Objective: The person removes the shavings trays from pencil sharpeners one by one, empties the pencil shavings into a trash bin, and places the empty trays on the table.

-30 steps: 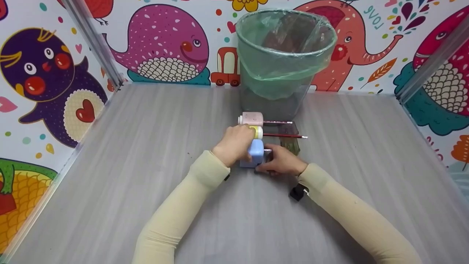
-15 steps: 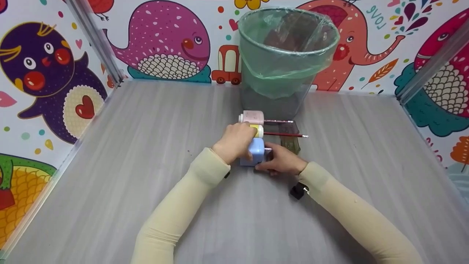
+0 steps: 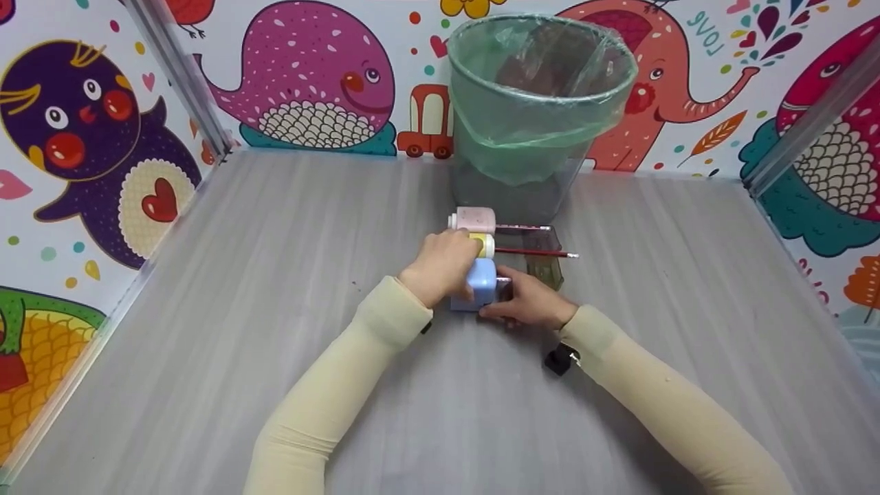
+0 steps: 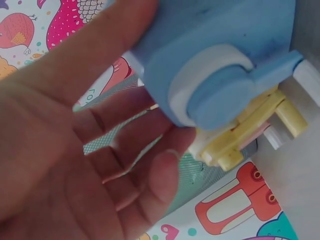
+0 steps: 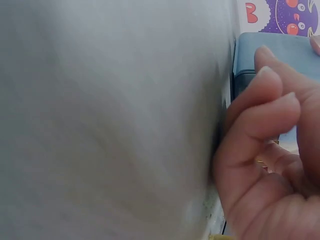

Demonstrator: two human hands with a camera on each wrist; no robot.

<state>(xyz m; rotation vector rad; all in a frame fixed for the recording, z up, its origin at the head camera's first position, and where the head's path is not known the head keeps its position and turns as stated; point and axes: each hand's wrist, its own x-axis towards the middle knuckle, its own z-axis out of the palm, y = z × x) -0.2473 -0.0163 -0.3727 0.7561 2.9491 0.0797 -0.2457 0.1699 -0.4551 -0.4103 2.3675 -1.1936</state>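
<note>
A blue box-shaped pencil sharpener (image 3: 480, 287) stands mid-table. My left hand (image 3: 440, 267) wraps its left side and top. In the left wrist view my thumb lies along the blue body (image 4: 220, 55) and my fingers (image 4: 150, 180) curl behind it, beside its round crank. My right hand (image 3: 528, 300) grips the sharpener's right end, with curled fingers (image 5: 265, 100) against the blue side (image 5: 270, 50). A yellow sharpener (image 3: 483, 245) and a pink one (image 3: 473, 220) stand just behind, and the yellow one (image 4: 250, 135) also shows in the left wrist view.
A red pencil (image 3: 536, 254) lies across a clear tray (image 3: 548, 273) to the right of the sharpeners. A bin lined with a green bag (image 3: 536, 103) stands at the back. Cartoon-printed walls (image 3: 103, 137) close in the grey table (image 3: 275, 309).
</note>
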